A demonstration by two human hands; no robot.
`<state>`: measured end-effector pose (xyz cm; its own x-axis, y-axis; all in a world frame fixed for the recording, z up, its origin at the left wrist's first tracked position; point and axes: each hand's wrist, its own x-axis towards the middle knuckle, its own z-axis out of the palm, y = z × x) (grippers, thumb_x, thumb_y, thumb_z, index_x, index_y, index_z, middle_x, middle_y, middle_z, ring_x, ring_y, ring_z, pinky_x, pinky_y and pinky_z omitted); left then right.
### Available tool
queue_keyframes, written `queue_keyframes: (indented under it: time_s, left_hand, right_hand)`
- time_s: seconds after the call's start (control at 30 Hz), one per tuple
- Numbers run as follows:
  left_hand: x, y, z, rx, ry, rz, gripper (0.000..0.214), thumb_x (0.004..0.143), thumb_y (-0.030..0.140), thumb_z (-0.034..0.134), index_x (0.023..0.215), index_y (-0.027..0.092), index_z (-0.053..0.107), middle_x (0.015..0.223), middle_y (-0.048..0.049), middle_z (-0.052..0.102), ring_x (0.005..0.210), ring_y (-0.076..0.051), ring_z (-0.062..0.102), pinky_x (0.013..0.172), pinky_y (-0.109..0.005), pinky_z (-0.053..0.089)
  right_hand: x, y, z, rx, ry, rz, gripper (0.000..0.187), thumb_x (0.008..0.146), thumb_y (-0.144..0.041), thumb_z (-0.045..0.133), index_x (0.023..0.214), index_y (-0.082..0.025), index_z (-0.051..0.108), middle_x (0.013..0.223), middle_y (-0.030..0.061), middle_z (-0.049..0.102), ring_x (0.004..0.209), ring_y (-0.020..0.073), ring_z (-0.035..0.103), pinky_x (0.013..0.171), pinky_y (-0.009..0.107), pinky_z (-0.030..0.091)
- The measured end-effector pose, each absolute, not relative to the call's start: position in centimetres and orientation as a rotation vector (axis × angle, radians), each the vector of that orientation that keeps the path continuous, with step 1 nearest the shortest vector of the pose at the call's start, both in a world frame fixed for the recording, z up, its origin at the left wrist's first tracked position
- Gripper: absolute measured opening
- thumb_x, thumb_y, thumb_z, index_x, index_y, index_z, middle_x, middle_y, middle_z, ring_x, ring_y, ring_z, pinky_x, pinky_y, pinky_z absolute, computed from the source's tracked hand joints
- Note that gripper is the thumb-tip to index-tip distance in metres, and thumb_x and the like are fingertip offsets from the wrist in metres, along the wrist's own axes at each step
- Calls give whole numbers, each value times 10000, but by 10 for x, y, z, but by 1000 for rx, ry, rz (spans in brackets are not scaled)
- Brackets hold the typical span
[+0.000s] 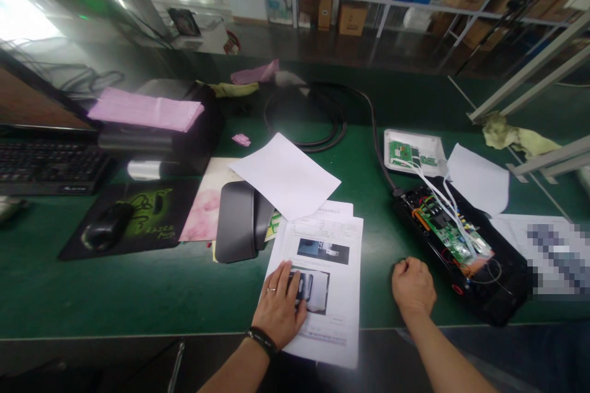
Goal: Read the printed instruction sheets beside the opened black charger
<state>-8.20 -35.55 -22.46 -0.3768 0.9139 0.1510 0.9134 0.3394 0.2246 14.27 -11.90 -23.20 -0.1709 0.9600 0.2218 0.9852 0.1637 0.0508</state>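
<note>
My left hand (280, 307) lies flat with its fingers spread on a stack of printed sheets (343, 288) that carry photos. A blank white sheet (288, 175) overlaps the far end of the stack. My right hand (413, 287) is curled into a fist on the green table, and nothing shows in it. Just right of the fist sits an opened black device (498, 288) with a green circuit board (449, 230) and wires exposed. White cables (445, 199) run from it to a white casing (391, 163) that holds smaller green boards.
A thick black cable (374, 123) runs from a coil into the device. Grey plates (236, 221) lie left of the papers. Further left are a mouse (107, 227), keyboard (50, 166) and black machine topped with pink sheets (147, 109). Metal bars (530, 83) stand at right.
</note>
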Motion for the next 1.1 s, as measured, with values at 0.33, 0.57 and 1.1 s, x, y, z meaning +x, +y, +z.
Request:
queue_keyframes:
  time_s: [0.33,0.57,1.1]
  left_hand:
    - [-84,-354,-225,1770,2570,356,499,804,402,459,1231,149,516,1420,-85,337,1342,-278,221,1064,-457,283]
    - [-83,-353,-222,1781,2569,335,491,804,399,454,1223,151,523,1423,-62,337,1342,-277,219,1055,-448,282]
    - [-84,-353,-219,1759,2532,262,505,826,421,414,1254,170,502,1441,8,302,1350,-265,184,1070,-435,235]
  right_hand:
    - [143,-119,-232,-1931,-2280,-278,222,855,-372,378,853,-203,521,838,47,545,771,176,483,620,284,263]
    - [142,-118,-233,-1933,-2283,-273,227,859,-372,374,857,-200,522,837,48,548,764,171,481,614,281,253]
    - [141,-118,-230,-1953,-2290,-254,230,862,-381,362,856,-209,514,851,41,549,784,176,489,638,281,282]
